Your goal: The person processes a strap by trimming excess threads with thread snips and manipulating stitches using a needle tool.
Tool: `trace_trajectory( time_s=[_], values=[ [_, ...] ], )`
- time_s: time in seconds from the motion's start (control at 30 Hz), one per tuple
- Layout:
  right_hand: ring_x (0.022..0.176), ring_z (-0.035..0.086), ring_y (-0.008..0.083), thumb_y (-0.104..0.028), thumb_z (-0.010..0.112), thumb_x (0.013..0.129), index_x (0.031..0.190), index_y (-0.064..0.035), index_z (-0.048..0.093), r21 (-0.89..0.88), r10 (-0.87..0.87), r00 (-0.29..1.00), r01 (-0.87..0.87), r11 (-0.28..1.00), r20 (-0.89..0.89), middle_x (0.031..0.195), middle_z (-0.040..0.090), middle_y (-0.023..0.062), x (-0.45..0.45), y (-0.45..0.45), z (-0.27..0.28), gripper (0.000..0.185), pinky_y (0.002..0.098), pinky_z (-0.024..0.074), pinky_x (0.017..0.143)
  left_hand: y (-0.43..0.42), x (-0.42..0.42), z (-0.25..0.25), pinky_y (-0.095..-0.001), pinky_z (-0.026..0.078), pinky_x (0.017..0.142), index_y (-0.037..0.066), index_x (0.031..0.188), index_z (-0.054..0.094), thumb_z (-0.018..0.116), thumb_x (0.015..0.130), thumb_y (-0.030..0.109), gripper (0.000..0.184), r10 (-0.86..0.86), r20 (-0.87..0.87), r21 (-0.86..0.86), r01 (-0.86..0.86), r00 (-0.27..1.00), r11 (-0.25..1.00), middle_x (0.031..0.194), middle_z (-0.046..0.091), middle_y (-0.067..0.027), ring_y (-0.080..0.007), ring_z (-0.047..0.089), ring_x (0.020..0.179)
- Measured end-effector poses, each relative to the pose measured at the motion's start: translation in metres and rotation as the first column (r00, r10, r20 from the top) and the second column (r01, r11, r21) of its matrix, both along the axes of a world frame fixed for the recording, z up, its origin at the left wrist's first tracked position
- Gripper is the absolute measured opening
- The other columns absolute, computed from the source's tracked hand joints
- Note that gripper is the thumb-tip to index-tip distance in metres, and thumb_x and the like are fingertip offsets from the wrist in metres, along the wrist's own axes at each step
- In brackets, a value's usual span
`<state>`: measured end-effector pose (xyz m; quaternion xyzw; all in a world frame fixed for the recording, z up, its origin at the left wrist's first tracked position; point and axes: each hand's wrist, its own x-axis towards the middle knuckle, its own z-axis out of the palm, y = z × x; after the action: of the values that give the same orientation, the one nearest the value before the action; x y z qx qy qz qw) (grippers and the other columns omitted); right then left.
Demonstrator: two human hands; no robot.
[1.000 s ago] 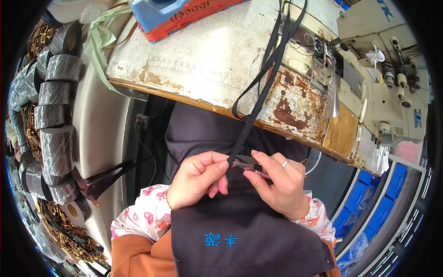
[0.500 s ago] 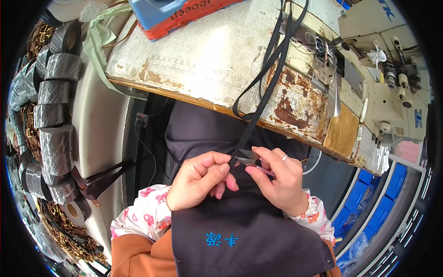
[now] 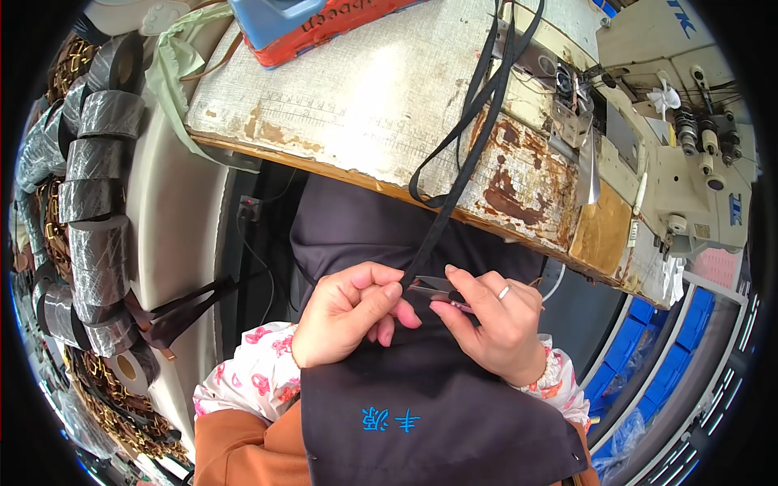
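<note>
My left hand (image 3: pixel 352 312) pinches the lower end of a black strap (image 3: pixel 450 209) between thumb and forefinger, above my dark apron (image 3: pixel 365 389). From there the strap runs up over the table edge and lies in loops on the tabletop. My right hand (image 3: pixel 494 320), with a ring on one finger, is closed around a small pair of thread snips (image 3: pixel 433 283). The blades point left and reach the strap right beside my left fingertips. Whether they touch the strap I cannot tell. Most of the snips' handle is hidden by my fingers.
A worn sewing table (image 3: pixel 324 121) spans the top, with a sewing machine (image 3: pixel 689 154) at right. A blue and red container (image 3: pixel 300 28) stands on it. Plastic-wrapped rolls (image 3: pixel 101 243) and chains line the left. Blue bins (image 3: pixel 624 340) are at lower right.
The snips' blades, spread apart before, are now closer together, and my right fingers have shifted slightly. My left hand keeps its pinch on the strap.
</note>
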<state>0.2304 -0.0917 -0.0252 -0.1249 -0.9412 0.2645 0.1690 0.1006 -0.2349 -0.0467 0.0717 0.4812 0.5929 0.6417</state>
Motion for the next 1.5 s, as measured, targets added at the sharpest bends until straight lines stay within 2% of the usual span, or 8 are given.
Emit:
trace_trajectory(
  time_s=[0.37,0.53,0.63,0.8,1.0,1.5],
  values=[
    [0.040,0.045,0.0142,-0.015,0.069,0.063,0.089,0.0001,0.059,0.026,0.016,0.999,-0.015,1.000,-0.031,0.057,0.047,0.0031,-0.001,0.002,-0.005,0.032,0.0256,0.0362,0.038,0.002,0.000,0.002,-0.0147,0.037,0.046,0.001,0.099,0.050,0.042,0.089,0.015,0.019,-0.037,0.000,-0.012,0.037,0.999,0.999,0.076,0.061,-0.0071,-0.0041,0.050,0.052],
    [0.040,0.047,0.0158,-0.014,0.069,0.064,0.088,0.0011,0.057,-0.155,-0.015,0.998,0.006,0.988,-0.058,0.058,0.049,0.0052,-0.005,0.000,-0.015,0.031,0.0268,0.0371,0.038,0.004,-0.001,0.001,-0.0149,0.038,0.047,0.000,0.102,0.050,0.042,0.088,0.014,0.021,-0.058,-0.012,0.004,0.058,0.998,0.998,0.079,0.061,-0.0066,-0.0040,0.050,0.054],
    [0.041,0.049,0.0159,-0.011,0.069,0.064,0.087,0.0011,0.057,-0.139,-0.061,0.996,0.052,0.989,-0.063,0.058,0.050,0.0057,-0.005,0.001,-0.018,0.029,0.0266,0.0371,0.038,0.005,-0.001,0.004,-0.0158,0.039,0.051,-0.001,0.108,0.047,0.041,0.088,0.013,0.025,-0.046,-0.027,0.015,0.047,0.999,0.999,0.086,0.060,-0.0075,-0.0042,0.051,0.058],
    [0.042,0.050,0.0150,-0.009,0.069,0.064,0.087,0.0007,0.057,-0.172,-0.061,0.994,0.044,0.984,-0.096,0.057,0.051,0.0054,-0.006,0.001,-0.020,0.027,0.0254,0.0371,0.038,0.003,-0.005,0.002,-0.0179,0.040,0.055,-0.002,0.115,0.042,0.040,0.088,0.013,0.031,-0.077,0.116,0.086,0.067,0.990,0.994,0.095,0.058,-0.0101,-0.0065,0.052,0.061],
    [0.042,0.052,0.0141,-0.007,0.069,0.063,0.085,0.0007,0.058,-0.188,-0.048,0.993,0.026,0.982,-0.109,0.056,0.051,0.0046,-0.007,0.001,-0.019,0.025,0.0237,0.0369,0.037,0.002,-0.007,-0.001,-0.0182,0.040,0.054,-0.001,0.114,0.042,0.042,0.088,0.014,0.031,-0.087,0.231,0.116,0.061,0.969,0.991,0.095,0.058,-0.0109,-0.0074,0.053,0.061],
    [0.043,0.051,0.0135,-0.007,0.070,0.064,0.086,0.0006,0.057,-0.356,-0.063,0.992,0.019,0.934,-0.114,0.055,0.050,0.0052,-0.006,0.002,-0.024,0.027,0.0224,0.0366,0.038,0.002,-0.005,-0.004,-0.0186,0.040,0.054,-0.001,0.116,0.041,0.042,0.087,0.011,0.032,-0.067,0.252,0.113,0.039,0.965,0.993,0.095,0.058,-0.0105,-0.0076,0.053,0.061]
  ],
)
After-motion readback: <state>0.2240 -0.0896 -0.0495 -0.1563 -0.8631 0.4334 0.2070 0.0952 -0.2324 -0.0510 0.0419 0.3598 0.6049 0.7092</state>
